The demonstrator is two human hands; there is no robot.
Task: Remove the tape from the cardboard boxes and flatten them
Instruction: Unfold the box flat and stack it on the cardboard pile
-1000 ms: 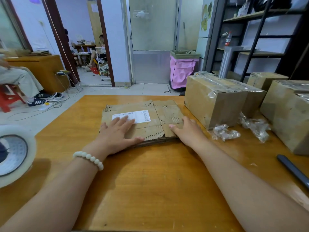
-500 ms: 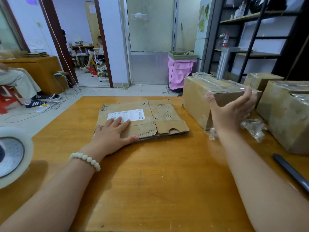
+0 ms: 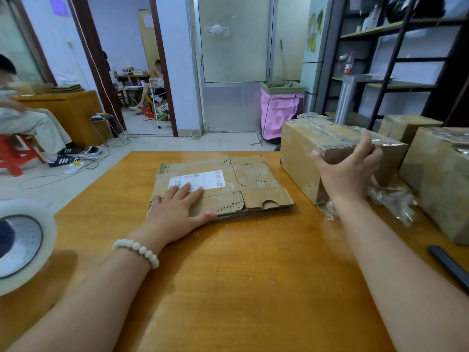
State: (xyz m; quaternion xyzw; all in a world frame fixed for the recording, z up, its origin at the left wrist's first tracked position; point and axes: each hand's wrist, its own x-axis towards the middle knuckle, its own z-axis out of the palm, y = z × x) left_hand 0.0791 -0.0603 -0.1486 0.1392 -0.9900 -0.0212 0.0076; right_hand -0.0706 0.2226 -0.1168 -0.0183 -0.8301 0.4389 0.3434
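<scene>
Left hand [image 3: 177, 212] flat on the flattened box [image 3: 253, 179], fingers [image 3: 195, 194] straight, slightly spread, right hand [image 3: 347, 174] at the taped box [image 3: 299, 148], fingers splayed, both boxes on the tabletop [image 3: 253, 275].

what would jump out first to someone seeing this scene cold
The flattened cardboard box lies in the middle of the table, with the left hand flat on its near left corner. To its right, the right hand is spread open in front of a taped box, crumpled clear tape beside it. A big tape roll looms at the left edge.
</scene>
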